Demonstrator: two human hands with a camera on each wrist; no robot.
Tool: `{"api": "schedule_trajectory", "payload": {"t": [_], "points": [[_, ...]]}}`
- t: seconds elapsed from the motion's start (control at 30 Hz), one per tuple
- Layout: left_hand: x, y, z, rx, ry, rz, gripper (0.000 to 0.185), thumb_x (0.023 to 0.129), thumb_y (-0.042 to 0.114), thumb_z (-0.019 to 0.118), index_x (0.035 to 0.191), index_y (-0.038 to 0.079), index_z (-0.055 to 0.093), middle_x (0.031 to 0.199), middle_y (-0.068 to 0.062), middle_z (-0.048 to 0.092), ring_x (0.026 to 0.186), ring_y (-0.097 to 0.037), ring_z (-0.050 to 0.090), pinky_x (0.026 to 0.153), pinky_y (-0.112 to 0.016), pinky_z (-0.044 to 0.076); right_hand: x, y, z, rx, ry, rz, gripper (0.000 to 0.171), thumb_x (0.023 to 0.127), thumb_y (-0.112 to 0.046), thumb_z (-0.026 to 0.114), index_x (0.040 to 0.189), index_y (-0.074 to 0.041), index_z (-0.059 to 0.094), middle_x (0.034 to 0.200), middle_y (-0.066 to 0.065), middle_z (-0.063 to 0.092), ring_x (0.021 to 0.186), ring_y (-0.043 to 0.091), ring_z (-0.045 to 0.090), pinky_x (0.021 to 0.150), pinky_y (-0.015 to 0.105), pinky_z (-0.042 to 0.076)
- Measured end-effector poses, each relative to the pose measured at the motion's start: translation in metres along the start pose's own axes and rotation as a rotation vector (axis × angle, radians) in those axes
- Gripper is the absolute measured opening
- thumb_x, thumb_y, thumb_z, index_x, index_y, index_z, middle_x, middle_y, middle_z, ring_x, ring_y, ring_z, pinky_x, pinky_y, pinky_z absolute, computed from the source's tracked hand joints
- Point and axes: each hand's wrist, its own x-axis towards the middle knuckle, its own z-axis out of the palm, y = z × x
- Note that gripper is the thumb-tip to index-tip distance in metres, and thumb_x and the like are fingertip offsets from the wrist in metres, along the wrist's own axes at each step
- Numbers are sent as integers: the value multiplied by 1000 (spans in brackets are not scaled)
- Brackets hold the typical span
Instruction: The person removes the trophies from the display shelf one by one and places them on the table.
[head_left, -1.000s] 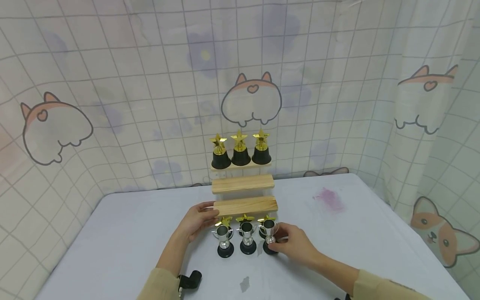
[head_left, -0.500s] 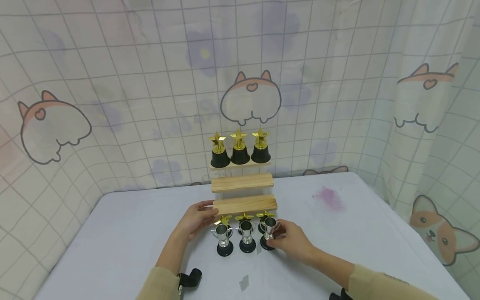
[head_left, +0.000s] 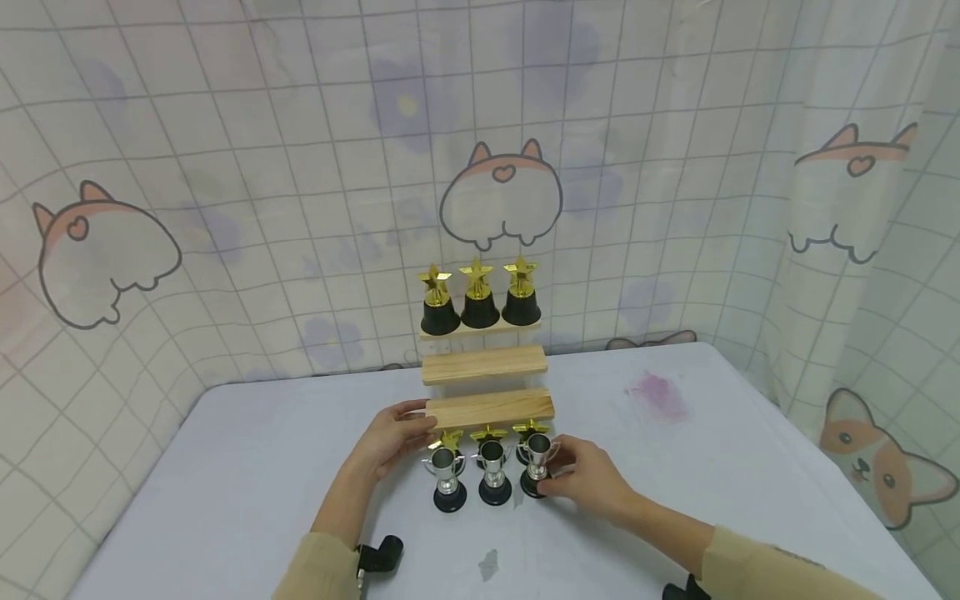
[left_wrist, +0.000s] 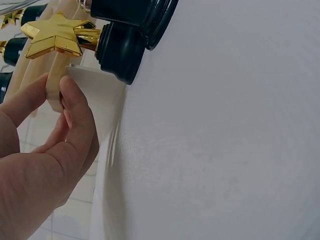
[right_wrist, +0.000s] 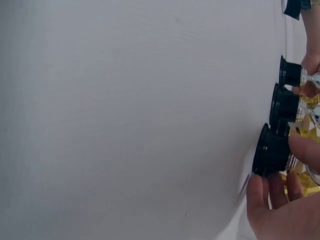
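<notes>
My right hand (head_left: 588, 477) grips the rightmost silver trophy cup (head_left: 537, 457), whose black base (right_wrist: 272, 150) sits at the table surface in the right wrist view. To its left stand two more silver cups, a middle one (head_left: 492, 471) and a left one (head_left: 446, 475). Gold star trophies, such as this one (left_wrist: 55, 35), stand close behind the cups, partly hidden by them. My left hand (head_left: 395, 437) pinches the left end of the lowest wooden shelf board (head_left: 491, 408) between thumb and finger, as the left wrist view shows its end (left_wrist: 56, 92).
Above the lowest board is a second wooden board (head_left: 483, 364). The top board (head_left: 480, 330) bears three gold star trophies (head_left: 480, 292) on black bases. A white-covered table (head_left: 247, 483) lies beneath, with a grid-patterned curtain (head_left: 300, 208) behind. A grey patch (head_left: 488, 565) marks the cloth in front.
My right hand has shifted the rightmost silver cup slightly back and left, closer to the star trophy behind it. My left hand stays on the lowest board.
</notes>
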Motion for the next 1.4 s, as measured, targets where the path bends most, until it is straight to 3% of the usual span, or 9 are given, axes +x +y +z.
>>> {"api": "schedule_trajectory", "payload": {"t": [0.33, 0.6, 1.03, 1.4], "points": [[0, 0, 0, 2, -5, -3, 59, 94, 5, 73, 145, -9, 46, 125, -25, 59, 96, -23, 68, 90, -36, 60, 6, -9, -24, -84, 103, 91, 31, 82, 3, 80, 110, -1, 67, 99, 5, 68, 96, 23, 67, 87, 40, 58], [0, 2, -1, -1, -8, -3, 59, 95, 5, 73, 145, -8, 46, 126, -24, 59, 95, -22, 68, 91, -36, 60, 24, -29, -49, -114, 185, 50, 27, 92, 0, 73, 116, 3, 64, 110, 16, 69, 98, 26, 66, 82, 33, 58], [0, 2, -3, -7, -19, -11, 59, 95, 4, 73, 146, -8, 45, 126, -25, 60, 96, -23, 70, 90, -36, 61, 78, -55, -83, -87, 274, -2, 30, 97, -15, 72, 122, 1, 63, 117, 16, 66, 111, 31, 63, 93, 44, 55], [2, 2, -3, -6, -23, -18, 60, 95, 4, 73, 146, -8, 45, 127, -25, 60, 98, -24, 69, 90, -35, 61, 117, -68, -80, -29, 268, 6, 45, 98, -23, 72, 133, 1, 57, 130, 20, 60, 121, 32, 58, 101, 48, 52]]}}
